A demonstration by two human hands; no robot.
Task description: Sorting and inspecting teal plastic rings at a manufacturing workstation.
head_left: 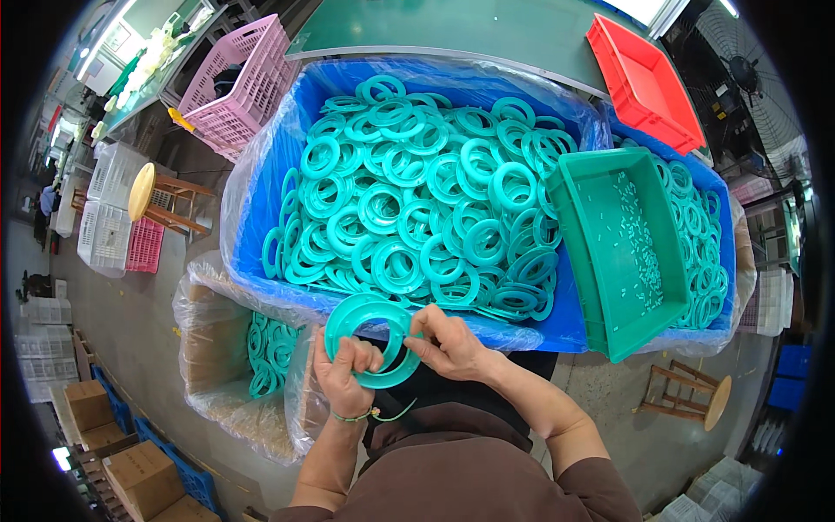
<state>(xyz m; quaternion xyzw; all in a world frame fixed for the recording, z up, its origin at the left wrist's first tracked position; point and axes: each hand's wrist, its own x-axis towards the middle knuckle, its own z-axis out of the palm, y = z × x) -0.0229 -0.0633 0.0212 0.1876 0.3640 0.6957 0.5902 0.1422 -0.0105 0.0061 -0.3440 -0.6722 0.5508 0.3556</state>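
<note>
A teal plastic ring (pixel 346 313) with a wide flat rim is held up before my body, over the near edge of the blue bin. My left hand (pixel 346 376) grips its lower left side, thumb on top. The fingers of my right hand (pixel 454 344) are pinched at the ring's right side; whether a small piece sits between them is hidden. Just beyond, many like rings (pixel 400 209) lie heaped in a large blue bin (pixel 561 300) lined with clear plastic. To the right, a green tray (pixel 578 261) holding small pale pieces (pixel 642 261) rests tilted across the bins.
Behind the bins runs a green-topped table (pixel 444 30) with a red tray (pixel 648 83) at its right end. A lined box (pixel 213 348) with more rings stands at my left. Around are a pink crate (pixel 239 87), wooden stools (pixel 687 396) and cardboard boxes (pixel 143 478).
</note>
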